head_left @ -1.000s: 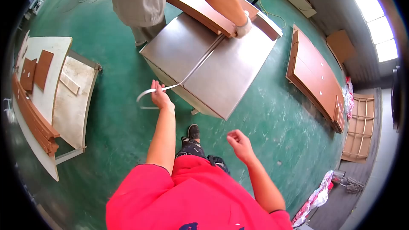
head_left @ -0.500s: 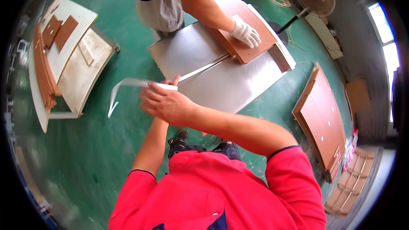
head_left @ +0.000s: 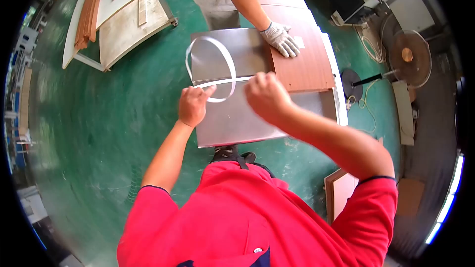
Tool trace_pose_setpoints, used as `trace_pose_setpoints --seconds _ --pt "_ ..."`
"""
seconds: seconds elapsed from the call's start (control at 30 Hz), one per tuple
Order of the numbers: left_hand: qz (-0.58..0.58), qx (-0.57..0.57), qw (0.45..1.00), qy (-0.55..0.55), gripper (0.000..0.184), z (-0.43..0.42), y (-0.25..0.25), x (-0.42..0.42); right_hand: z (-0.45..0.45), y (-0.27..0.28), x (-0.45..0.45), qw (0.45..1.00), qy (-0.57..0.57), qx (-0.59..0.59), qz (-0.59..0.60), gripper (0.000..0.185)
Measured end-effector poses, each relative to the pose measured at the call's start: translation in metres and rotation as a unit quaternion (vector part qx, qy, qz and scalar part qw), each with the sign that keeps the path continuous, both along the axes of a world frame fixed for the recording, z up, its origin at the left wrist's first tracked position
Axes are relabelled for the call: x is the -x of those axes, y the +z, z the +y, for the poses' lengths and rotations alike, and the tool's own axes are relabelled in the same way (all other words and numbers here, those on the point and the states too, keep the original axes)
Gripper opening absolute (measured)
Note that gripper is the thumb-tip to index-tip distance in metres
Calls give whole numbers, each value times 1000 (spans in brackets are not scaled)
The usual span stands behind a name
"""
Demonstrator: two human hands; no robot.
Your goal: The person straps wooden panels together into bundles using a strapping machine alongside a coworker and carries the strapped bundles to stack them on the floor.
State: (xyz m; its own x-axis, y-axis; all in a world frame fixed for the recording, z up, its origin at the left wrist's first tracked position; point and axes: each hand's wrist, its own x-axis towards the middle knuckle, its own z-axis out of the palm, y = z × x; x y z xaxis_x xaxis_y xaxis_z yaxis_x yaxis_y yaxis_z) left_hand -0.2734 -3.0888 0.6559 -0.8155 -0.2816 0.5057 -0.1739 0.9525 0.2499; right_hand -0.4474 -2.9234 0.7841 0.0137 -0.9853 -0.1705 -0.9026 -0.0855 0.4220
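Observation:
A thin white strap stands up in a large loop above the metal tabletop. My left hand is closed on it near the tabletop's left side, index finger stretched along the strap. From there a straight length runs right to the fingers of my right hand, a slightly blurred fist that appears to grip it beside the brown panels. My right hand hides where the strap meets the panels. A co-worker's gloved hand presses flat on the top panel.
The co-worker stands across the table. A standing fan is at the right, with a cable on the green floor. At upper left, a cart carries brown boards. Another panel stack lies at lower right.
My hands have moved apart, the right going right toward the panels. The strap's loose part has swung up into a loop. My view has turned right.

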Motion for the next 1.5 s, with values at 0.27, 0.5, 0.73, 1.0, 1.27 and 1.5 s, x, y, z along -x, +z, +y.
trace_pose_setpoints --seconds 0.27,0.5,0.73,1.0,1.27,1.5 --pt "-33 11 999 -11 40 28 -17 11 -26 -19 0 966 169 -99 170 30" --pt "11 -92 993 77 39 0 -41 -1 28 52 46 949 -31 -275 148 18" --pt "132 -265 936 190 36 -19 -50 -8 161 115 236 950 -310 9 -13 14" --pt "337 -472 771 264 46 -33 -37 38 358 88 482 587 -442 571 -366 35" --pt "395 -468 755 234 40 -34 48 104 347 -102 551 53 -317 607 -727 40" --pt "357 -466 779 220 32 -48 105 98 257 -147 524 135 -267 524 -797 42"
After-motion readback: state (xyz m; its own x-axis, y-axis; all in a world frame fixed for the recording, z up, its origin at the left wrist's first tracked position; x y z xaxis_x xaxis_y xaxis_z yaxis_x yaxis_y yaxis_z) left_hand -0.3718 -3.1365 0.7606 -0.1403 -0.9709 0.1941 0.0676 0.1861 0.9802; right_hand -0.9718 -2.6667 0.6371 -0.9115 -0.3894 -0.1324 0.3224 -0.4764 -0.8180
